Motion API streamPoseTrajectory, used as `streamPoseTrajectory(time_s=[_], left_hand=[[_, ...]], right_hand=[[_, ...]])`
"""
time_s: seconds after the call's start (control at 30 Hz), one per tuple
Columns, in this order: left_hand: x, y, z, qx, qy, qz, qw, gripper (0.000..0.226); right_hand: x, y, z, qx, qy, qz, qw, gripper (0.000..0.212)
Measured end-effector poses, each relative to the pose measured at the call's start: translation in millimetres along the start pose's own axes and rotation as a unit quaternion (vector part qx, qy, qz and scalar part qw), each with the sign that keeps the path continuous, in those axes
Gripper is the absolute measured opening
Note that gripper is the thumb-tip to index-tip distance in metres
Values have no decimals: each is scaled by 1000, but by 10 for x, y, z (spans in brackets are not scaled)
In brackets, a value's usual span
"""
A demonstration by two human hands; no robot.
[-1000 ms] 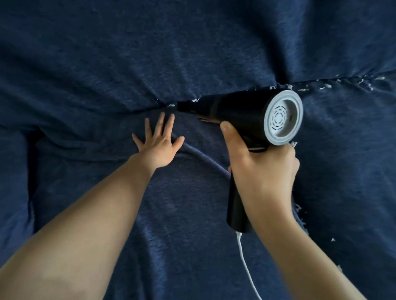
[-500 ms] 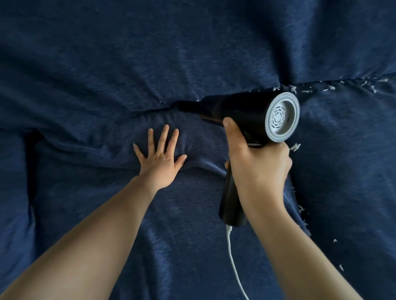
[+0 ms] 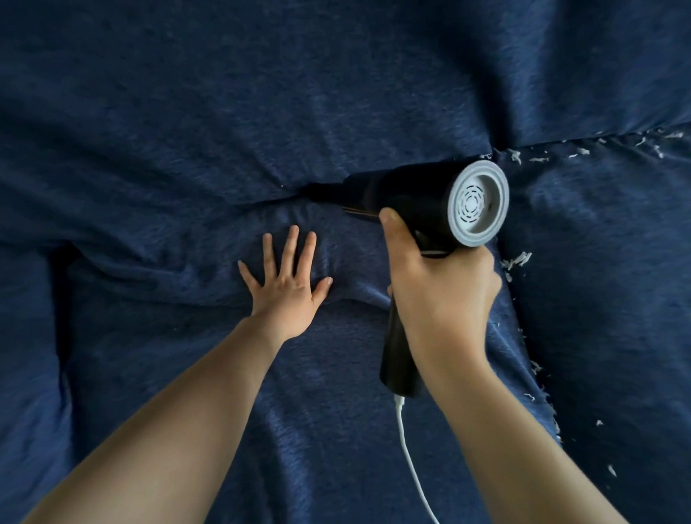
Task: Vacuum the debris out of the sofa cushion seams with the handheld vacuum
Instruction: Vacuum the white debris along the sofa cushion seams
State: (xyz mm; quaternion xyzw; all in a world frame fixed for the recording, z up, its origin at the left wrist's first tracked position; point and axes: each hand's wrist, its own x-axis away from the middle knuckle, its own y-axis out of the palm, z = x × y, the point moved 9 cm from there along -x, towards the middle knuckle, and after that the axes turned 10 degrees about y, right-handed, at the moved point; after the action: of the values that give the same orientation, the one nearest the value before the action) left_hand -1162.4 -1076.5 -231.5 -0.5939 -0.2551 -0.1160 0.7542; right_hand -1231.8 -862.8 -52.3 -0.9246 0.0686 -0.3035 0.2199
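The left hand (image 3: 285, 285) lies flat with fingers spread, pressing the soft blue sofa cushion (image 3: 172, 373) just below the seam (image 3: 275, 197). To its right, the right hand (image 3: 439, 293) wraps its grip around the handle of the handheld vacuum (image 3: 421, 201), whose nozzle is tucked into the seam. The vacuum looks rigid and light enough for one hand; the handle is the sensible hold. A white cord (image 3: 414, 470) trails from it. White debris (image 3: 578, 151) dots the seam farther right.

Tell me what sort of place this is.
Probably a living room, seen close over a sofa: dark blue sofa cushions meeting at a seam, white debris along it, and a corded handheld vacuum at work.
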Motion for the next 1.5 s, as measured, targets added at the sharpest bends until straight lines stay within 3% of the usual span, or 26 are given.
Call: streamPoseTrajectory(time_s=[0.4,0.57,0.7,0.83,0.93,1.03,1.5], left_hand=[[-13,18,-28,1,-3,2,1000,76],[17,-18,2,0,-3,5,1000,77],[-1,-176,70,-8,1,41,999,76],[-155,-400,246,20,13,99,995,73],[-329,-395,370,51,23,78,995,78],[-374,-271,424,8,28,45,999,73],[-225,-103,424,-52,39,39,997,73]], right_hand=[[246,-200,-74,-43,-16,-41,998,35],[167,-349,37,-20,-17,-7,1000,47],[98,-606,111,-25,4,20,999,58],[60,-718,44,-22,-14,35,999,51],[25,-728,21,-18,-17,39,999,50],[-16,-711,24,-16,-14,35,999,44],[-146,-474,-39,-10,18,12,1000,48]])
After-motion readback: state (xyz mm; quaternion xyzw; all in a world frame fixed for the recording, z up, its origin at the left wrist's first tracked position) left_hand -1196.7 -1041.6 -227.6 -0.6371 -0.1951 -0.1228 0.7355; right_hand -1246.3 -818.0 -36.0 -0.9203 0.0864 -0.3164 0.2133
